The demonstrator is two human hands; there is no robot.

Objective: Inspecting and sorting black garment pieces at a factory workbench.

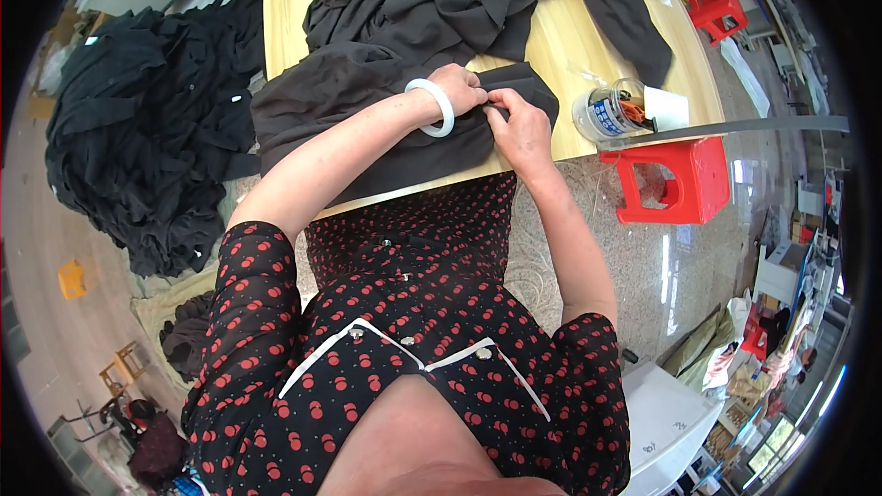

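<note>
A black garment (404,152) lies spread along the near edge of the wooden table, partly hanging over it. My left hand (457,86), with a pale bangle (441,108) on its wrist, has its fingers closed on the cloth. Right beside it, my right hand (522,133) pinches the same cloth between thumb and fingers. The fingertips of both hands nearly meet. Whatever small part of the garment sits between them is too hidden to make out.
More black garments (423,0) are heaped on the far part of the table (570,46). A clear jar (606,112) with tools stands at the right edge. Red stools (680,184) are beside the table. At left rises a big pile of dark clothes (147,119).
</note>
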